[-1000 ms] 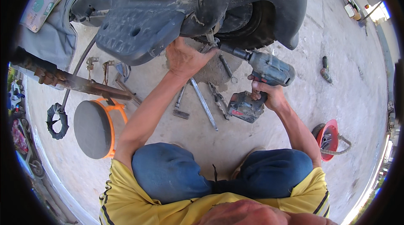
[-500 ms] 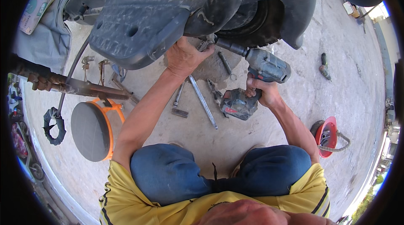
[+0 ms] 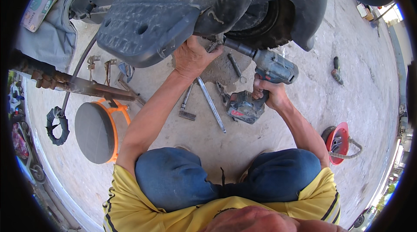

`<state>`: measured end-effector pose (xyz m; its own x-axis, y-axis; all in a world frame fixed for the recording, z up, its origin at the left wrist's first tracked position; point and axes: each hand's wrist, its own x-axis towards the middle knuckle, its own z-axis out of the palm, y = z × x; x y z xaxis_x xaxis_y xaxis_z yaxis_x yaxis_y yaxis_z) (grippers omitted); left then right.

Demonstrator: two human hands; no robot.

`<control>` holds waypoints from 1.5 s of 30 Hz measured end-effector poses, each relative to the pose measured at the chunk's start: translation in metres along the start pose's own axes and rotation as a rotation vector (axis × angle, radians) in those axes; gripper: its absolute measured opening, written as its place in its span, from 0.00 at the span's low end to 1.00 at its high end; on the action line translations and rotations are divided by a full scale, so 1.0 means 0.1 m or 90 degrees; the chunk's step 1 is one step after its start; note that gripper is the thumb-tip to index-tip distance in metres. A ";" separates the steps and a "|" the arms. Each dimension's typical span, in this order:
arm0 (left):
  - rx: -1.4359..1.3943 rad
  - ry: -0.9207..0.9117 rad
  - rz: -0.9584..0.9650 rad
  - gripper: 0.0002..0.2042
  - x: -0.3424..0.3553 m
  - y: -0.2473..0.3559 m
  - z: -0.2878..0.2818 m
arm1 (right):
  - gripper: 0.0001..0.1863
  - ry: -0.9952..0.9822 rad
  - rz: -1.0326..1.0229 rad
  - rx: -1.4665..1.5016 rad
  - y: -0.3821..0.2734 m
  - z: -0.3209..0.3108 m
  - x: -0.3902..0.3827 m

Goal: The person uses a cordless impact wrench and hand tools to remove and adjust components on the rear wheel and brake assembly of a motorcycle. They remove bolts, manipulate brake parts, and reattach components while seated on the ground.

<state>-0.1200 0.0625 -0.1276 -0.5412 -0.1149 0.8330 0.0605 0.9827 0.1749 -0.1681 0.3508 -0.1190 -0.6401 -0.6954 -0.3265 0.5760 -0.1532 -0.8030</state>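
My right hand [image 3: 273,94] is closed round the handle of a dark grey cordless impact wrench [image 3: 278,66], with its battery low down by my knuckles. The wrench lies nearly level, and its long socket [image 3: 239,48] points left under a vehicle's dusty black plastic bodywork [image 3: 143,32], beside the wheel [image 3: 278,23]. Just left of the socket's tip, my left hand [image 3: 193,58] reaches beneath the footboard. Its thumb and fingers are closed at a small metal part, mostly hidden by the hand and the bodywork. Whether the socket touches that part I cannot tell.
On the concrete lie a long metal bar [image 3: 211,105], a T-shaped tool [image 3: 186,106], a metal rod [image 3: 235,66] and pliers [image 3: 222,91]. A round stool [image 3: 95,132] with an orange frame stands left, below a rusty pipe [image 3: 87,88]. A red bowl [image 3: 341,143] sits right.
The view has shifted slightly. Both hands keep their holds, and the impact wrench stays almost in the same place, its socket still pointing under the bodywork.
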 end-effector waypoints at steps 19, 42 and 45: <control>-0.155 -0.106 -0.144 0.49 -0.22 0.10 -0.28 | 0.17 0.044 -0.019 -0.017 -0.11 -0.37 -0.25; 0.037 0.036 -0.080 0.69 0.07 0.15 -0.09 | 0.15 0.102 0.089 -0.266 0.31 -0.62 -0.64; -0.029 0.069 0.004 0.71 0.16 0.01 0.04 | 0.15 0.095 0.097 -0.312 0.35 -0.57 -0.68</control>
<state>-0.1314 0.0623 -0.1163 -0.4466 -0.1256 0.8859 0.1038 0.9761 0.1907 -0.1333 0.4332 -0.1532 -0.6535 -0.5719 -0.4959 0.3856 0.3122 -0.8682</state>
